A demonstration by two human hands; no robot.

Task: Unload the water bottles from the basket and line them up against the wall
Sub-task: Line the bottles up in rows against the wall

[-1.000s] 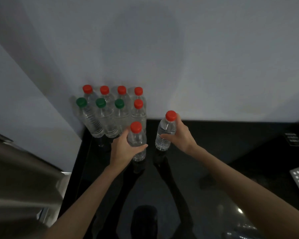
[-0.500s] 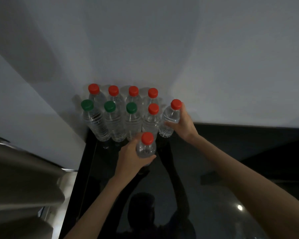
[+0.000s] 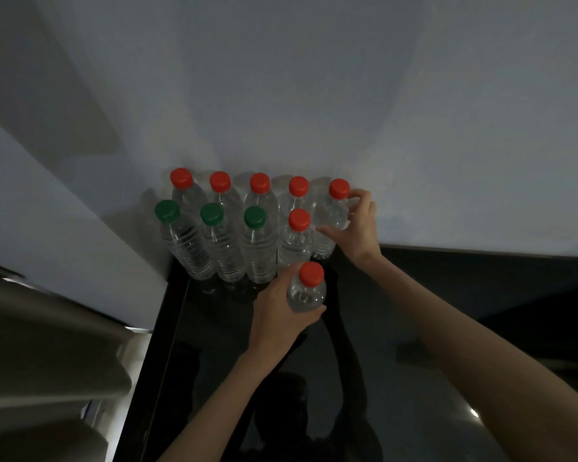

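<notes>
Water bottles (image 3: 227,248) stand in two rows against the white wall (image 3: 314,95), in the corner of the glossy black counter (image 3: 447,328): red caps behind, three green and one red in front. The right hand (image 3: 359,228) grasps a red-capped bottle (image 3: 331,213) at the back row's right end, against the wall. The left hand (image 3: 276,320) grips a second red-capped bottle (image 3: 306,296) just in front of the group.

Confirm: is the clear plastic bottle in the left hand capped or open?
Capped: a red cap tops the clear plastic bottle in the left hand.
</notes>
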